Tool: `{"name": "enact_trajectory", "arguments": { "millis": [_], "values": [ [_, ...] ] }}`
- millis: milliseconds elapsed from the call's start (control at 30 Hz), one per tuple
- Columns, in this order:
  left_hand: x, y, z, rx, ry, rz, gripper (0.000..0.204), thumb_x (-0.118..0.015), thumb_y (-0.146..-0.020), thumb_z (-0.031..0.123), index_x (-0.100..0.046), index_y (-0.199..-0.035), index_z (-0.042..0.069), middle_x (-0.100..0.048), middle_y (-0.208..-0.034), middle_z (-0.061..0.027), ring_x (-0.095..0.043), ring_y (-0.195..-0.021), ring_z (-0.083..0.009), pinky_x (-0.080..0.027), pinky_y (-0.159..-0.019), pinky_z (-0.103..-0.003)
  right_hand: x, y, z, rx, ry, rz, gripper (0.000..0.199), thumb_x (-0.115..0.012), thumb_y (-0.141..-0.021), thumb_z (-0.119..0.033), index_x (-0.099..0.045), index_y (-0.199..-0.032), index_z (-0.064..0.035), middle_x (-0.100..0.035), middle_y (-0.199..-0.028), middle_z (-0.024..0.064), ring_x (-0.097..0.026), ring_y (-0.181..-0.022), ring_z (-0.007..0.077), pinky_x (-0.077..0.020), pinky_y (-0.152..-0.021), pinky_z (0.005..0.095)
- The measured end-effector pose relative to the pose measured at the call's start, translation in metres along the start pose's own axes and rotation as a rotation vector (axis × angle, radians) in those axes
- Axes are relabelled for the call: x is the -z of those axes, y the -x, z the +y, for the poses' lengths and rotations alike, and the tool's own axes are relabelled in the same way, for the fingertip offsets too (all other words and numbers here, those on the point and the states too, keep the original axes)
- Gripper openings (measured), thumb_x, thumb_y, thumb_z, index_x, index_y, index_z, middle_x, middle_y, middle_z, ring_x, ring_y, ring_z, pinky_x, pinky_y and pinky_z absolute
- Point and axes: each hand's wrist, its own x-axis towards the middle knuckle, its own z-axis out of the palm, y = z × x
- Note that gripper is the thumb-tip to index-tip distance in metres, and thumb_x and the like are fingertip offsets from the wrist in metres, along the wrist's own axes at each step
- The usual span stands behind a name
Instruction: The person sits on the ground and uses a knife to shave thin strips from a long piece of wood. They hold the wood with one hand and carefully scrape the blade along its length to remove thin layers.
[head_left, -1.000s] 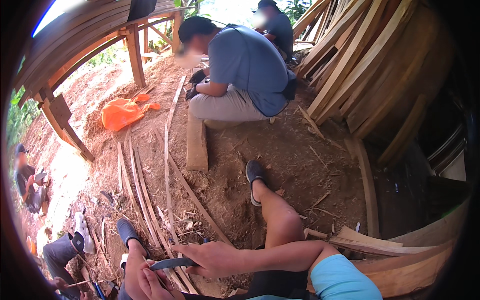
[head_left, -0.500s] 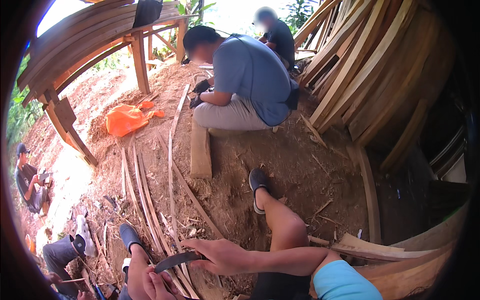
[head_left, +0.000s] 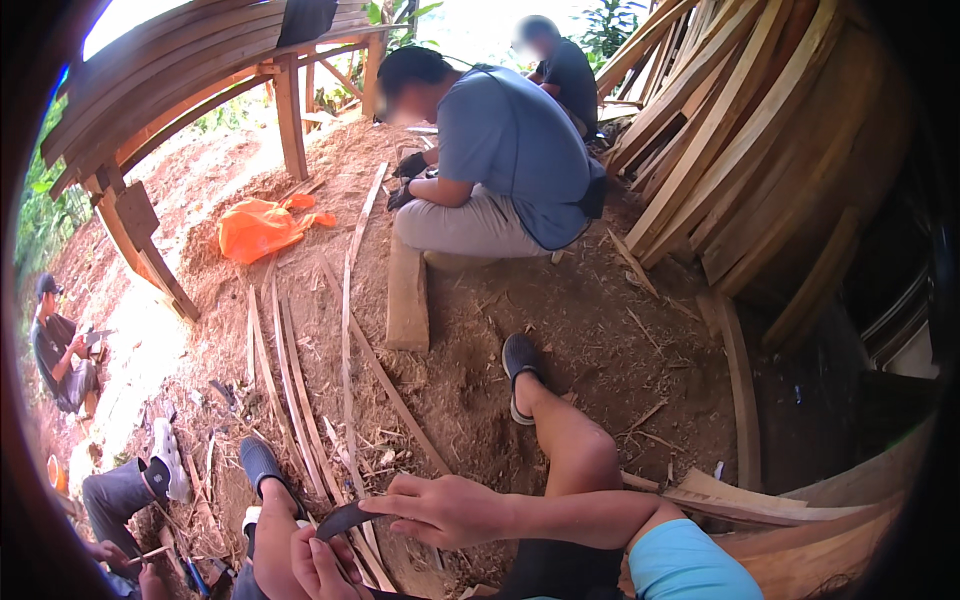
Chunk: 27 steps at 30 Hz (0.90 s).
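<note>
A dark, curved knife blade (head_left: 345, 519) spans the gap between my hands at the lower middle. My left hand (head_left: 318, 565) is closed at the blade's left end, and whatever handle there is stays hidden. From the right, my right hand (head_left: 445, 510) reaches across with its fingers stretched out. Its fingertips lie over the blade's right end, and the thumb is hard to make out. Both hands are low between my bent legs, above the wood strips on the ground.
Long thin wood strips (head_left: 290, 380) lie along the dirt. Ahead, a person in a blue shirt (head_left: 510, 150) sits on a wood beam (head_left: 407, 310). An orange bag (head_left: 262, 228) lies left. Planks (head_left: 730, 130) lean at the right; more people sit at the left and back.
My right fingers have slid left and now cover more of the blade's right end. My left hand stays nearly in place. The person at the lower left has moved their hands around a thin stick.
</note>
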Motion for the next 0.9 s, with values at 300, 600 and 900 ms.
{"name": "enact_trajectory", "arguments": {
  "millis": [300,600,900],
  "values": [
    [0.008,-0.003,-0.003,-0.027,-0.04,-0.083,0.015,-0.046,-0.099,0.015,-0.057,-0.104,0.005,-0.052,-0.072,0.0038,-0.041,-0.058,-0.0027,-0.031,-0.051,-0.016,0.004,-0.003,-0.005,-0.085,0.028,-0.042,0.045,-0.057,-0.093,-0.022,-0.045,-0.137,-0.0214,-0.057,-0.085,0.0113,-0.061,-0.071,0.0327,-0.0502,-0.06,0.0415],
    [0.01,-0.009,-0.023,-0.026,-0.092,-0.151,0.016,-0.052,-0.096,0.014,-0.055,-0.11,0.005,-0.053,-0.077,0.0031,-0.041,-0.058,-0.0026,-0.032,-0.051,-0.016,0.006,-0.004,-0.004,-0.028,0.046,-0.038,0.043,-0.058,-0.092,-0.02,-0.048,-0.134,-0.0205,-0.061,-0.088,0.0103,-0.064,-0.073,0.0324,-0.0518,-0.059,0.041],
    [0.01,-0.006,-0.015,-0.009,-0.028,-0.138,0.037,-0.053,-0.095,0.011,-0.046,-0.13,0.002,-0.057,-0.094,-0.0009,-0.049,-0.07,-0.0049,-0.037,-0.059,-0.016,0.006,-0.006,-0.006,-0.024,0.12,-0.035,0.047,-0.059,-0.091,-0.021,-0.047,-0.137,-0.0237,-0.057,-0.079,0.0078,-0.061,-0.062,0.0284,-0.051,-0.055,0.0389]
  ]
}}
